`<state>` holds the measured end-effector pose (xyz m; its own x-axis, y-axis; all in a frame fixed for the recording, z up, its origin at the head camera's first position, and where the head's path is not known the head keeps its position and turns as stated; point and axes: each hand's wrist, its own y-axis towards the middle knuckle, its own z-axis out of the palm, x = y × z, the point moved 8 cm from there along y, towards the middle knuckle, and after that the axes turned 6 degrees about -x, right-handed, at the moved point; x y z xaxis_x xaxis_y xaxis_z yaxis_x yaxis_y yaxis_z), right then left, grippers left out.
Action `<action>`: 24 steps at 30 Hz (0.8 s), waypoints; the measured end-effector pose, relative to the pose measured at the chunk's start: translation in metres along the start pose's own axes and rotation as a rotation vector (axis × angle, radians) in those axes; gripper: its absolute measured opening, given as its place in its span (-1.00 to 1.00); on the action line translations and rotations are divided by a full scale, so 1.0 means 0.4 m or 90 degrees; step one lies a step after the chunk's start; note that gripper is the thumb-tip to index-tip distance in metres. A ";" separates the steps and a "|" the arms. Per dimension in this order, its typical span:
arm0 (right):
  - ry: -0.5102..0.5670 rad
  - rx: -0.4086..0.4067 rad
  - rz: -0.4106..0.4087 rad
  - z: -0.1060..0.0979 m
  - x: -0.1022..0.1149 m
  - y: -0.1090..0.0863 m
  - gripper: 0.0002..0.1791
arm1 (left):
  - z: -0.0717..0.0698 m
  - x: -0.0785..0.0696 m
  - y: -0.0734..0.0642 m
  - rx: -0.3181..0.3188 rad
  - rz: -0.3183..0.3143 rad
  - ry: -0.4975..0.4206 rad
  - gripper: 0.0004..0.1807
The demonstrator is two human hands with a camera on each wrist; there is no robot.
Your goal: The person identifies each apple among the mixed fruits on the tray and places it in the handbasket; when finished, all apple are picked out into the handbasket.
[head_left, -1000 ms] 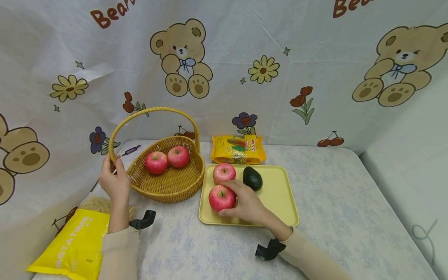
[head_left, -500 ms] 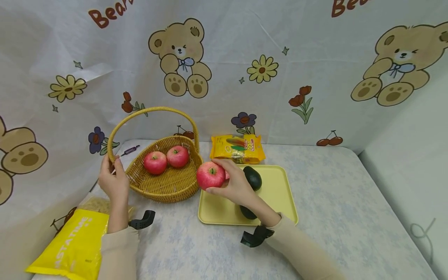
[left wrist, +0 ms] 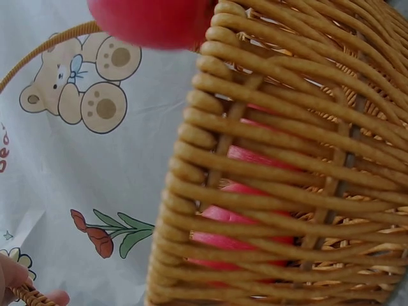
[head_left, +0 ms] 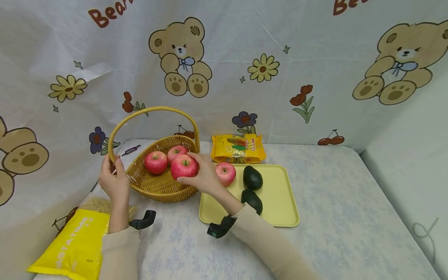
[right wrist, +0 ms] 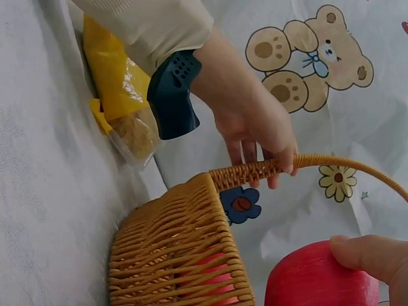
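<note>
A wicker basket (head_left: 167, 193) with a tall arched handle stands on the left half of the table. My left hand (head_left: 114, 177) grips the handle low on its left side; the right wrist view shows the fingers round it. Two red apples (head_left: 156, 162) lie inside the basket, seen through the weave in the left wrist view. In my right hand (head_left: 205, 174) is another red apple (head_left: 184, 167), pinched between thumb and fingers over the basket's right part. It overlaps one apple behind it in the head view.
Right of the basket, a yellow tray (head_left: 280, 194) bears one apple (head_left: 225, 174) and two avocados (head_left: 252, 177). Behind the tray lies a yellow packet (head_left: 238, 148). A yellow pasta bag (head_left: 75, 241) lies front left, beside my left forearm. A patterned cloth hangs behind.
My right hand has lifted an apple from the tray and carried it left over the basket. The second avocado has come into view. My left hand has stayed on the handle.
</note>
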<state>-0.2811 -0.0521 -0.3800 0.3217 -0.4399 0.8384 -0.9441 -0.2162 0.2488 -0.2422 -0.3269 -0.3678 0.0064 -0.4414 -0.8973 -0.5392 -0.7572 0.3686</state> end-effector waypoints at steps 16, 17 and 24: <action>-0.074 0.059 -0.018 0.159 0.026 0.058 -0.06 | 0.001 0.004 0.002 0.004 -0.002 0.001 -0.59; -0.078 0.064 -0.019 0.166 0.028 0.060 -0.07 | 0.001 0.005 0.002 0.004 -0.002 0.002 -0.59; -0.111 0.092 -0.030 0.214 0.039 0.070 -0.11 | 0.000 0.005 0.002 0.003 0.010 -0.003 -0.60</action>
<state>-0.2964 -0.1397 -0.4014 0.3840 -0.5672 0.7285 -0.9119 -0.3565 0.2031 -0.2424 -0.3283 -0.3692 -0.0054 -0.4506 -0.8927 -0.5428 -0.7485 0.3810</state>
